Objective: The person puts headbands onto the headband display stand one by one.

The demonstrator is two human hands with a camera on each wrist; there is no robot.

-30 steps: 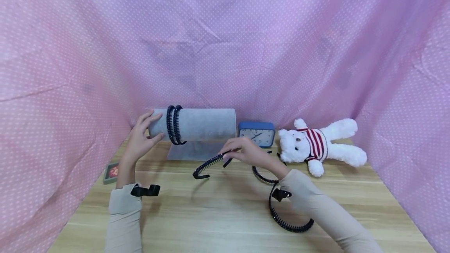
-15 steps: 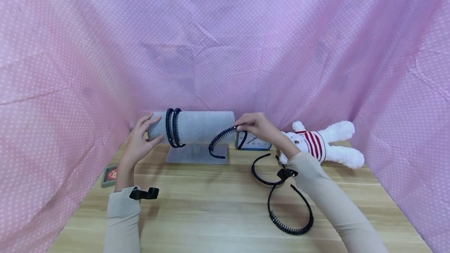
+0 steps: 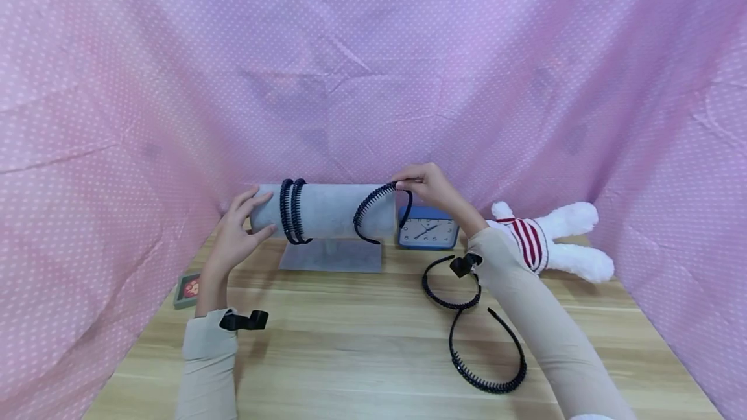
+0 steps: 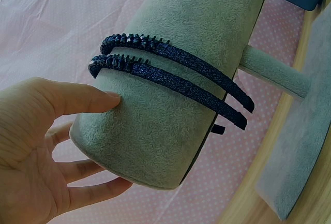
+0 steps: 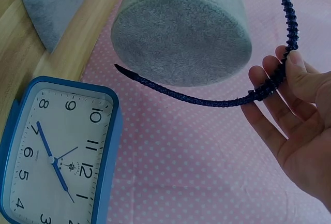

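My left hand [image 3: 233,235] grips the left end of a grey velvet headband stand [image 3: 332,209], a padded roll on a post and flat base. In the left wrist view the thumb lies on top of the roll, the fingers under its end rim. Two dark beaded headbands [image 4: 181,84] sit side by side around the roll near that hand. My right hand [image 3: 428,186] pinches a third toothed headband [image 5: 207,102] at its crown. Its two ends straddle the roll's right end, apart from the velvet in the right wrist view.
Two more headbands [image 3: 489,386] lie on the wooden table [image 3: 350,355], right of the middle. Behind them stand a blue alarm clock [image 3: 428,229] and a lying white plush bear [image 3: 574,261]. A small green-framed piece [image 3: 185,291] lies at left. Pink dotted cloth [image 3: 373,83] encloses the table.
My right hand has lifted its headband up from low in front of the stand and brought it to the roll's right end. My left hand keeps its grip on the stand.
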